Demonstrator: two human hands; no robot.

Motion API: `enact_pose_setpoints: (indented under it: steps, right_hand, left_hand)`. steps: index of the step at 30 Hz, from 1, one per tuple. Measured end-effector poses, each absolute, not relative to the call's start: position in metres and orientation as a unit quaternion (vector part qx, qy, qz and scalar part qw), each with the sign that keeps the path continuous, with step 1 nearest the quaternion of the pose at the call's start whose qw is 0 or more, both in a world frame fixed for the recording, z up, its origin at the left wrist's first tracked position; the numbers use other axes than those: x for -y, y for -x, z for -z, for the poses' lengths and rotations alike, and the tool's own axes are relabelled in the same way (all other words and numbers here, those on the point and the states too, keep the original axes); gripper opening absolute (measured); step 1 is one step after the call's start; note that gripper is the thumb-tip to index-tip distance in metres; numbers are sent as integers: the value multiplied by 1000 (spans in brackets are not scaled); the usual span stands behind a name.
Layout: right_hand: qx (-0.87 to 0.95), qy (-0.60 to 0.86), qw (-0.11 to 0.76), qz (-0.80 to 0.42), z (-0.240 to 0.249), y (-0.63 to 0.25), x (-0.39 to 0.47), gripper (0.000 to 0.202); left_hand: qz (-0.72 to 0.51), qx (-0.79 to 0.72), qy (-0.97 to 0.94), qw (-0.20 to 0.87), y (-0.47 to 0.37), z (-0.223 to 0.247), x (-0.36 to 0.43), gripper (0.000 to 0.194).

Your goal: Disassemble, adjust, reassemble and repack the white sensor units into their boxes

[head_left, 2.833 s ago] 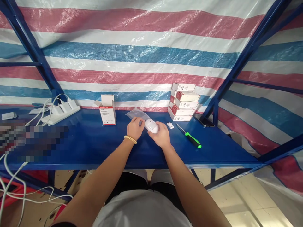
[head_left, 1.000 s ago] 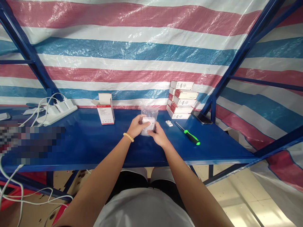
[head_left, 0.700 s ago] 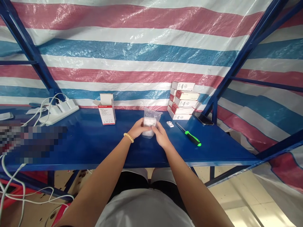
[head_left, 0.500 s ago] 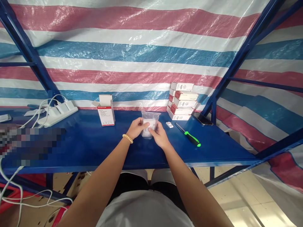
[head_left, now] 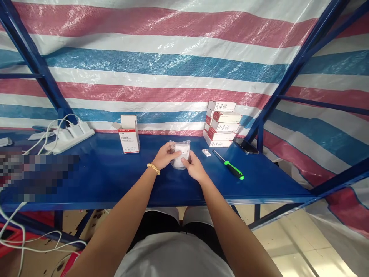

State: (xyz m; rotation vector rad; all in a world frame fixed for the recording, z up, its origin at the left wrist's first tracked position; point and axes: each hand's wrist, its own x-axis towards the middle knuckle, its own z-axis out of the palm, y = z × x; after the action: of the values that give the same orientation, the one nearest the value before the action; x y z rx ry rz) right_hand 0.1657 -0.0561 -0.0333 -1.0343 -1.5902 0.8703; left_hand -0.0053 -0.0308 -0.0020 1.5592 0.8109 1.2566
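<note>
A white device in a clear plastic bag (head_left: 182, 149) is held between my two hands above the blue table (head_left: 173, 192). My left hand (head_left: 165, 157) grips its left side, thumb across the front. On the right side my right hand (head_left: 194, 165) pinches it, thumb on the lower front. The fingers behind the bag are hidden. A small white plastic part (head_left: 206, 152) lies to the right of my hands. Beside it rests a screwdriver (head_left: 234, 169) with a green and black handle. To the left stands a white and red detector box (head_left: 128, 138) with its top flaps up.
Several white and red boxes (head_left: 221, 127) are stacked at the back right, next to a dark phone (head_left: 247, 146). A white power strip (head_left: 70, 138) with plugs and cables sits at the back left. Blue metal frame posts (head_left: 260, 134) flank the table, with striped sheeting (head_left: 173, 77) behind.
The bag's upper part, which stood up loose above the device, now lies lower and folded closer to it. My left hand has shifted slightly left.
</note>
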Motion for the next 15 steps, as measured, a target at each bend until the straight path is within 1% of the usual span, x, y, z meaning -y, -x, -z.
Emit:
enact_pose_setpoints:
  steps: [3, 8, 10, 13, 15]
  right_hand:
    - [665, 417, 501, -364, 33, -166, 57, 57]
    - [674, 408, 489, -374, 32, -166, 59, 56]
    - [680, 416, 479, -368, 31, -167, 61, 57]
    - [692, 430, 461, -352, 29, -167, 63, 55]
    - [696, 438, 452, -346, 28, -168, 65, 56]
  left_hand:
    - [-491, -349, -655, 457, 4, 3, 30, 50]
    - [-429, -352, -690, 465, 8, 6, 27, 37]
    - [-412, -350, -701, 465, 9, 7, 27, 38]
    - [-395, -357, -715, 453, 10, 6, 29, 45]
    - [-387, -360, -723, 445, 9, 5, 31, 45]
